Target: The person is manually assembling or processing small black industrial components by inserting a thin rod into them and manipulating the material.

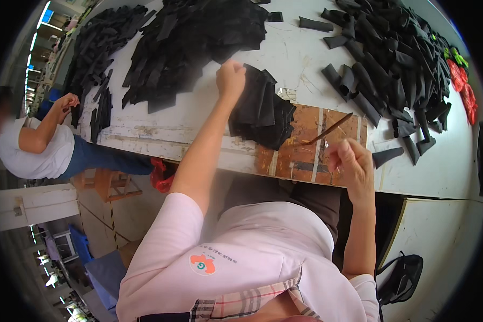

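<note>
My left hand (231,79) reaches far over the table, its fingers curled closed where the large heap of flat black fabric pieces (198,32) meets a smaller black fabric stack (263,104). What those fingers grip, if anything, is hidden. Close to the table's front edge, my right hand (353,163) is closed with its fingertips pinched together. Whatever lies in that pinch is too small to make out. Just left of it, a thin brown pointed stick (327,130) slants up from a brown taped board (306,121), which the small stack partly covers.
Black fabric tubes (381,59) form a large pile on the right of the white table (300,64). Red plastic bags (461,91) lie at its far right. Another person (43,139) works at the left end, beside more black pieces (102,48). A black bag (405,276) sits lower right.
</note>
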